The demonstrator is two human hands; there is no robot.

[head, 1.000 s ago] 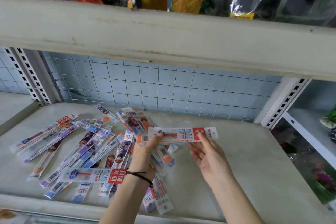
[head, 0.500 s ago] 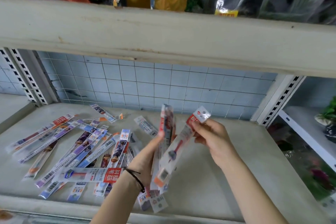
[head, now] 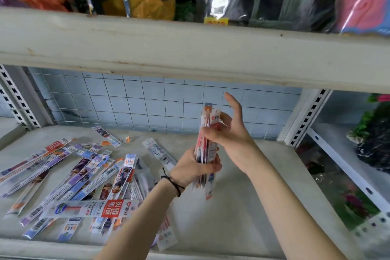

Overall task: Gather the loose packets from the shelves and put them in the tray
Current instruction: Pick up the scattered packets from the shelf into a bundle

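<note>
1. Bundle of packets held upright above the shelf, clear of its surface, roughly centre frame.
2. Left hand closed round the lower part of the bundle, fingers wrapped and gripping.
3. Right hand against the upper part; thumb pressed on the stack, remaining fingers spread and partly lifted.
4. Loose packets scattered across the left of the shelf, many overlapping, some near the front lip.
5. Progress judged early: one handful collected, most uncollected, none deposited.
6. Tray not in view; contents unknown.
</note>
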